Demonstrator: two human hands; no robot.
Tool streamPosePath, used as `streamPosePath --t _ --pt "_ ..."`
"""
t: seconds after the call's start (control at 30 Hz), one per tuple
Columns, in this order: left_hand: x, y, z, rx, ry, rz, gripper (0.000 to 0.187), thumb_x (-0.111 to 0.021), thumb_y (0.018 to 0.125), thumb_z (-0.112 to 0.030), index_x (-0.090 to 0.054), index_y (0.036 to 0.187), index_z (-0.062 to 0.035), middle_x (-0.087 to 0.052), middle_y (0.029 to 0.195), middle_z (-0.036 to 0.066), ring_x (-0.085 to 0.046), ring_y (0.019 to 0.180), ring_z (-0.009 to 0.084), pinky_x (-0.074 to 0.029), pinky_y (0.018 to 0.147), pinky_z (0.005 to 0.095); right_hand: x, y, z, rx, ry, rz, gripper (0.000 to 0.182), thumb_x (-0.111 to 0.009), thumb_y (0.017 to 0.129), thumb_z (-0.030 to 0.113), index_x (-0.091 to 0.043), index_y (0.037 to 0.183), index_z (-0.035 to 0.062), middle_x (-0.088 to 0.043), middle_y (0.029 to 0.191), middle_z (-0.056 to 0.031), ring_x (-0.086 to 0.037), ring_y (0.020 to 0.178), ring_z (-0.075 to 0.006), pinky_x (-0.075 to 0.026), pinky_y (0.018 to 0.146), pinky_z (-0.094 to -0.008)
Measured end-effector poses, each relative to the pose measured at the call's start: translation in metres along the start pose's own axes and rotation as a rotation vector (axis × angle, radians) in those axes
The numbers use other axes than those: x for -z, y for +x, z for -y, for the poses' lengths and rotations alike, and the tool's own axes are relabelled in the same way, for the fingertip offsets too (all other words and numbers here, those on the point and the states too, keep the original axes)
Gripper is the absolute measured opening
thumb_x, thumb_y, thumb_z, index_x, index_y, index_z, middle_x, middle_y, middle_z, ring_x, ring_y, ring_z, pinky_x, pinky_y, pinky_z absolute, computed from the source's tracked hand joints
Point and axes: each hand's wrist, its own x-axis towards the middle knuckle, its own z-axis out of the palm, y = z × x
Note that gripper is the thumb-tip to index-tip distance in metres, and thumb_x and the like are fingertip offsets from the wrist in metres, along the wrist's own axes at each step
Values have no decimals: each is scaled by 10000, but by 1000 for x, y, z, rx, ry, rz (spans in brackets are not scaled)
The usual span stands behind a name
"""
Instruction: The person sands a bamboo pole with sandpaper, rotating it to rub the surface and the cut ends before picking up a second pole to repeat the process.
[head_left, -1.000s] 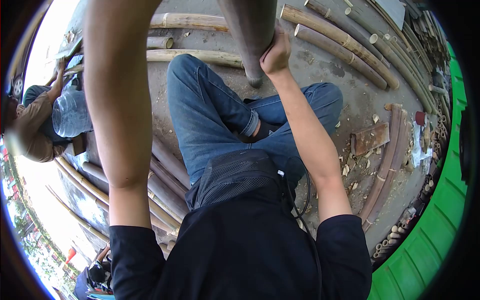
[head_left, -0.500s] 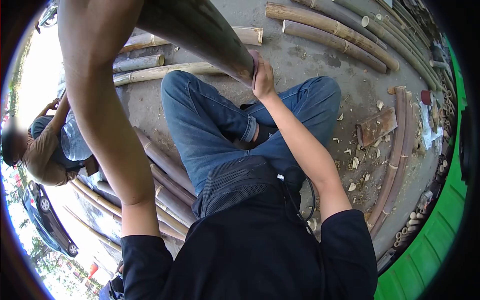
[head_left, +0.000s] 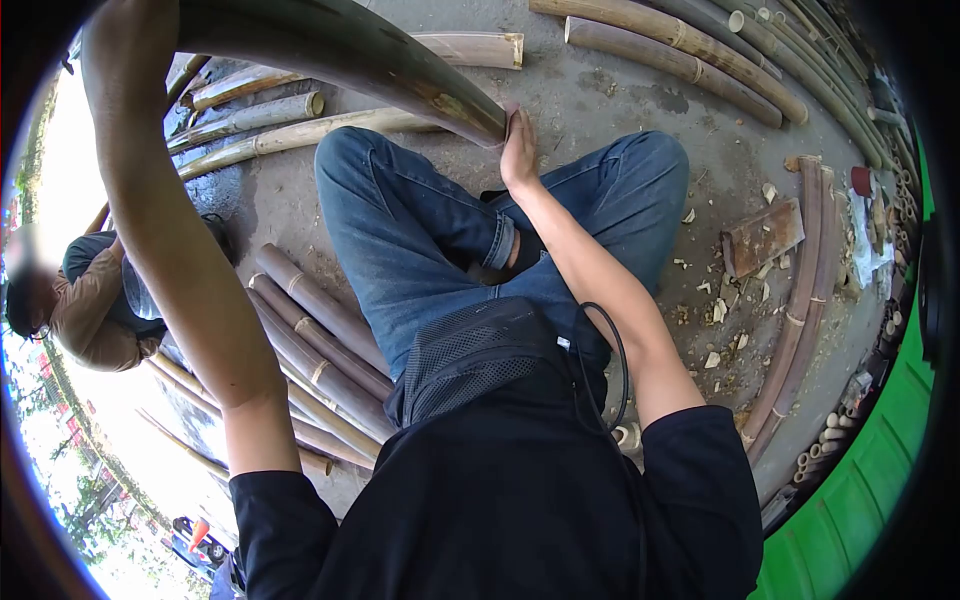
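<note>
A thick dark bamboo pole (head_left: pixel 370 70) slants across the top left, its near end above my crossed legs. My right hand (head_left: pixel 520 152) is at that end, fingers straight and palm pressed against it. Between palm and pole shows the thin edge of a brownish-pink sheet (head_left: pixel 505 138), perhaps sandpaper, mostly covered by the hand. My left forearm (head_left: pixel 180 240) stretches up along the left side to the pole's far part. The left hand is at the top edge of the picture, and its fingers are hidden.
Bamboo poles (head_left: pixel 680 40) lie at the top right, and more bamboo lengths (head_left: pixel 320 340) lie by my left knee. A brown split piece (head_left: pixel 762 238) sits among pale chips on the right. Another person (head_left: pixel 90 310) sits at the left. A green panel (head_left: pixel 860 500) borders the right.
The bamboo pole's far part has swung left, along with my left arm. My right hand stays at its near end, with its fingers straighter; less of the brownish-pink sheet shows.
</note>
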Motion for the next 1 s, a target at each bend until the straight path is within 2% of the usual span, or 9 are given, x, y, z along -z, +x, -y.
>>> streamPosePath --t 0.23,0.3,0.37,0.47,0.63,0.77,0.83,0.9,1.0 --pt "-5 -13 -14 -165 -10 2 269 -599 892 -160 -763 959 41 -750 885 122 -688 838 171 -520 823 263 7 -31 50 409 -74 -19 614 -257 1111 440 -447 1495 0 -455 1536 -242 -370 1471 -378 -255 1223 -468" --pt "-9 -13 -23 -152 -9 -16 277 -599 893 -166 -765 955 48 -753 888 125 -688 832 169 -521 821 262 9 -10 19 -496 324 -43 603 -291 1111 421 -436 1499 -16 -442 1546 -251 -382 1464 -404 -276 1215 -469" --pt "-14 -14 -32 -139 -29 -3 290 -604 892 -177 -768 970 49 -757 894 128 -693 836 171 -524 816 266 5 -5 6 -559 346 -31 589 -292 1120 398 -417 1515 -20 -435 1555 -250 -399 1455 -410 -281 1219 -461" --pt "-20 -17 -37 -152 -27 -34 287 -608 879 -179 -775 959 40 -765 896 114 -691 829 163 -522 806 264 4 -29 20 334 -84 -26 583 -258 1130 381 -405 1531 -17 -428 1562 -251 -388 1469 -388 -259 1234 -445" --pt "-15 6 -13 -137 -26 12 283 -608 873 -178 -778 946 37 -761 867 97 -673 760 158 -525 759 273 23 -5 33 -653 390 80 669 -255 1127 489 -370 1582 12 -403 1610 -188 -365 1506 -246 -257 1236 -355" --pt "-12 6 5 -218 -13 -43 263 -599 866 -151 -771 931 37 -752 860 92 -666 789 153 -514 771 264 2 -18 30 368 -41 30 609 -262 1125 414 -407 1550 3 -381 1614 -217 -297 1540 -293 -181 1269 -400" --pt "11 -4 18 -248 7 113 363 -598 970 -274 -728 1137 20 -747 1003 120 -680 842 167 -529 819 286 -1 -24 27 396 -28 -65 571 -248 1121 359 -419 1532 1 -398 1595 -223 -284 1535 -346 -143 1276 -451" --pt "11 4 29 186 50 -46 343 -594 948 -199 -770 1165 -1 -769 1138 129 -705 1075 219 -494 1025 332 -4 0 -23 -233 61 36 552 -250 1114 327 -400 1542 12 -399 1594 -207 -273 1533 -364 -133 1275 -482" --pt "22 2 49 81 -96 -15 238 -651 919 -177 -827 1030 -62 -800 967 81 -726 906 137 -542 887 270 -14 -28 28 170 -164 -54 578 -263 1104 380 -376 1551 31 -397 1591 -201 -258 1535 -372 -161 1266 -496"
